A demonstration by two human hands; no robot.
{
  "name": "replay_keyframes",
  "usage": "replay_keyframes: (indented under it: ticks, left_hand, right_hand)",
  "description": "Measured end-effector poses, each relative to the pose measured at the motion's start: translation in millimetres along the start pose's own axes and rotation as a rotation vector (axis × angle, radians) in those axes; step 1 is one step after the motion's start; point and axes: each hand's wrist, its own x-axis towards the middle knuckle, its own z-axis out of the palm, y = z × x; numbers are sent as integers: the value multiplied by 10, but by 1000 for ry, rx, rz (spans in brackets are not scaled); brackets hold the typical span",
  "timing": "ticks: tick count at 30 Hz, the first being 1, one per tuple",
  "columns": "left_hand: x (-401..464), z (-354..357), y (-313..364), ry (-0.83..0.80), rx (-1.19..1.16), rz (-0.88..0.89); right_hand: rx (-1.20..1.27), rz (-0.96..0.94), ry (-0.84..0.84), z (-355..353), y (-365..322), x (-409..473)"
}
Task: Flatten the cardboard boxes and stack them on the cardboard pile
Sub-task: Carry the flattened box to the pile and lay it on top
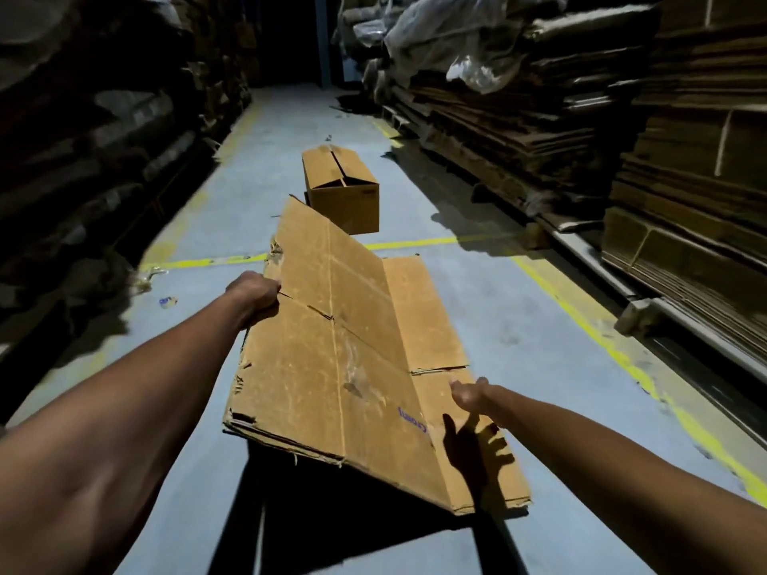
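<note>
Purple print on the flattened box (340,367), near its right edge, shows upside down; its letters cannot be read clearly.

I count one flattened box (352,359) and one standing box (342,188) on the floor (498,309). Two hands are mine: my left hand (255,294) and my right hand (471,396). Cardboard piles (560,130) line the aisle's two sides.

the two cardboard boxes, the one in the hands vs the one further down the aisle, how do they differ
The near box is flattened; the far box stands in its box shape. The near box is off the floor, tilted, with the left hand gripping its edge; the far box rests on the floor, untouched, its top flaps partly open. Both are plain brown cardboard.
</note>
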Motion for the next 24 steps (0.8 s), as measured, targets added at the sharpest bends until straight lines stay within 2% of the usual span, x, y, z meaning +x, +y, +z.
replay_keyframes:
  ticks: [6, 11, 16, 24]
  left_hand:
    - [130, 70, -155, 35, 47, -2]
    - [151, 91, -236, -15, -55, -86]
    - [144, 53, -219, -20, -47, -156]
    - [217, 128, -364, -44, -34, -140]
  right_hand:
    - [95, 15, 48, 134, 55, 293]
    - [107, 36, 102, 181, 23, 468]
    - [14, 148, 219, 194, 20, 594]
    - [-67, 205, 401, -93, 139, 613]
